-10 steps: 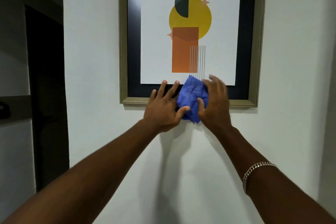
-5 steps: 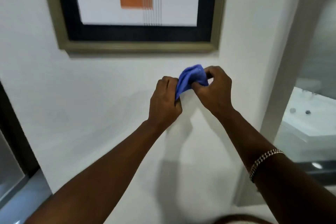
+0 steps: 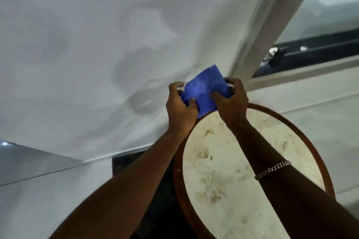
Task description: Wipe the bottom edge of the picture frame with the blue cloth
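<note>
Pinching blue cloth point(image 3: 205, 91) at both sides: left hand point(image 3: 180, 107) fingers curled on left edge, right hand point(image 3: 231, 101) thumb and fingers clamping right. Hovering above round table point(image 3: 303, 130). Picture frame out of view. Risking wiping blind or losing the fold, looking away from frame.

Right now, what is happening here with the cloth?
A person holds a blue cloth in both hands, left hand and right hand each pinching one side, as if folding it. The hands are above a round table beside a white wall. No picture frame is in view.
</note>
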The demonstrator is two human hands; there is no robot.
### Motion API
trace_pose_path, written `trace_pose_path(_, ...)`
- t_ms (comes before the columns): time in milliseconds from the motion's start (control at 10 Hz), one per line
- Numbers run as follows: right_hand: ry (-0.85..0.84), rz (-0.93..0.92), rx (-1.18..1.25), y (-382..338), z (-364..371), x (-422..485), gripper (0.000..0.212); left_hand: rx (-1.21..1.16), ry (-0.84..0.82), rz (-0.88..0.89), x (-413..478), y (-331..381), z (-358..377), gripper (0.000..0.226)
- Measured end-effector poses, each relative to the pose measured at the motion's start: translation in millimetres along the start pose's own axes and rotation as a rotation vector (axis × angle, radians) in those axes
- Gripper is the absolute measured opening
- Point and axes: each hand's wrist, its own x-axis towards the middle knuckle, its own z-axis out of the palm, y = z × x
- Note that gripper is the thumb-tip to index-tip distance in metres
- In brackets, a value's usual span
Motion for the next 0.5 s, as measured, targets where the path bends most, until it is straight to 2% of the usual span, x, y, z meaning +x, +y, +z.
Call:
trace_pose_path(100,-0.083,0.192,-0.133,91.6,8.8,-8.3,0.047,0.112,-0.064,-0.126,-21.0,-75.3,34.6,0.05)
trace_pose_path(200,-0.183,0.278,-0.249,136.9,18.6,-12.6,0.048,0.173,-0.158,-0.191,-29.6,-112.1,47.2,0.05)
trace_pose_path(300,-0.423,0.414,-0.418,187.0,28.2,-13.6,0.052,0.286,-0.347,-0.325,-32.2,-154.9,51.1,0.056)
trace_pose_path(400,-0.504,0.444,-0.5,193.4,28.9,-17.1,0.055,0.342,-0.393,-0.316,-33.6,-163.5,42.3,0.049)
trace_pose_path(500,-0.447,0.292,-0.574,166.4,24.8,-20.3,0.056,0.313,-0.339,-0.27,-36.2,-147.3,24.3,0.039)
